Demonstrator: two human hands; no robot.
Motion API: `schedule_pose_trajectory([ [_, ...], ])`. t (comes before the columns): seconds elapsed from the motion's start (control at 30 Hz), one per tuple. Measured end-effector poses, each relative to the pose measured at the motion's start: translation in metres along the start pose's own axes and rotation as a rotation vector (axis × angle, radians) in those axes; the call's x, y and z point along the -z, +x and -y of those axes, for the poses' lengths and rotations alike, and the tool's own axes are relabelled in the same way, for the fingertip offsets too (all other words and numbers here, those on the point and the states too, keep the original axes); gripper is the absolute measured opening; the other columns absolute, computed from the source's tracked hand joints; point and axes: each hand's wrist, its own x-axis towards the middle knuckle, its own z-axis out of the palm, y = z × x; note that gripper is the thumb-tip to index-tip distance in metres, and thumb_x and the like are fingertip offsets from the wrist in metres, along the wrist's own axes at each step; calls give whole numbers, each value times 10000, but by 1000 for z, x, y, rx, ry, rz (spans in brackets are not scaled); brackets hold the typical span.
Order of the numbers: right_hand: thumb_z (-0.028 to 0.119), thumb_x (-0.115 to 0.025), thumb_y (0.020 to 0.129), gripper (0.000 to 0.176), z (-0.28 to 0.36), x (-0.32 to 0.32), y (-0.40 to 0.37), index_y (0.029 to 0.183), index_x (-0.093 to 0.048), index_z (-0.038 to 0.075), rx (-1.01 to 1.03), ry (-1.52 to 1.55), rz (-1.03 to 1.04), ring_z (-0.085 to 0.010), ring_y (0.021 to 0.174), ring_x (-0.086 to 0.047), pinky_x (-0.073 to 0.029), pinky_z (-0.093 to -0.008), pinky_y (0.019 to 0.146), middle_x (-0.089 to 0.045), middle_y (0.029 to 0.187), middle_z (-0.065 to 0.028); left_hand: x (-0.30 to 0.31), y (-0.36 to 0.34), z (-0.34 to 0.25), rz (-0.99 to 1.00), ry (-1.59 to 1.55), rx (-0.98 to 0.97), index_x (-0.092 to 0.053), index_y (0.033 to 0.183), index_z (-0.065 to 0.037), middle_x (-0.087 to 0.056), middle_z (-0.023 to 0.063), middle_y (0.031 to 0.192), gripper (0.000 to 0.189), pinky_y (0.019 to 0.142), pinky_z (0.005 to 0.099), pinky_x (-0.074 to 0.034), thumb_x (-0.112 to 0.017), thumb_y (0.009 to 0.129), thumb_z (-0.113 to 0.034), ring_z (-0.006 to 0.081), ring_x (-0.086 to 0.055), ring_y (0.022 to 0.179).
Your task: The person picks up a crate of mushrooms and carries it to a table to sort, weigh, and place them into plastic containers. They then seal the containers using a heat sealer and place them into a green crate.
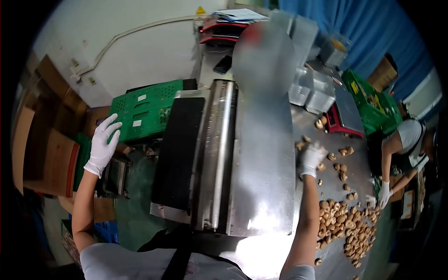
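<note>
My left hand (101, 145), in a white glove, is raised at the left with its fingers apart and nothing in it. Beside its fingertips is a green plastic crate (151, 112) with small white labels. On the right, my right hand (313, 158), also gloved, is low over the metal table (333, 186). Loose mushrooms (304, 140) lie right at its fingers. Motion smears those fingers, so I cannot tell whether they grip a mushroom. Between my arms stands a machine with a black plate (179, 154), a long metal roller (221, 154) and a broad steel top (263, 163).
A large mushroom pile (347, 224) covers the table's near right part. Beyond are a red scale (344, 116), clear plastic boxes (317, 91) and another green crate (373, 102). A phone (223, 64) lies at the back. A co-worker's gloved hand (385, 193) is at the right edge.
</note>
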Motion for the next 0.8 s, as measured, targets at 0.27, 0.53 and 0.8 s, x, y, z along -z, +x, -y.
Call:
schedule_pose_trajectory([
  [0.27,76,-479,814,315,-43,-10,-75,1116,-559,44,148,1103,318,-283,901,-534,-397,-282,877,-580,1039,-152,10,-86,84,-83,-197,322,-619,995,-17,-559,151,1154,187,917,314,-408,-571,822,-67,276,-535,1073],
  [0.53,185,-483,817,271,-65,119,-154,1015,-628,70,27,-281,35,-316,1198,-405,-313,-433,1003,-493,1257,-146,15,-163,124,-67,-430,567,-625,963,2,-609,129,1058,179,894,300,-419,-570,822,-93,233,-570,1018],
  [0.8,153,-554,835,259,-36,245,-280,991,-623,-42,-490,376,138,-178,777,-617,-458,-285,711,-669,854,-153,-115,-57,104,314,-989,392,-600,1051,-14,-635,110,984,272,847,272,-435,-567,843,-186,175,-589,932],
])
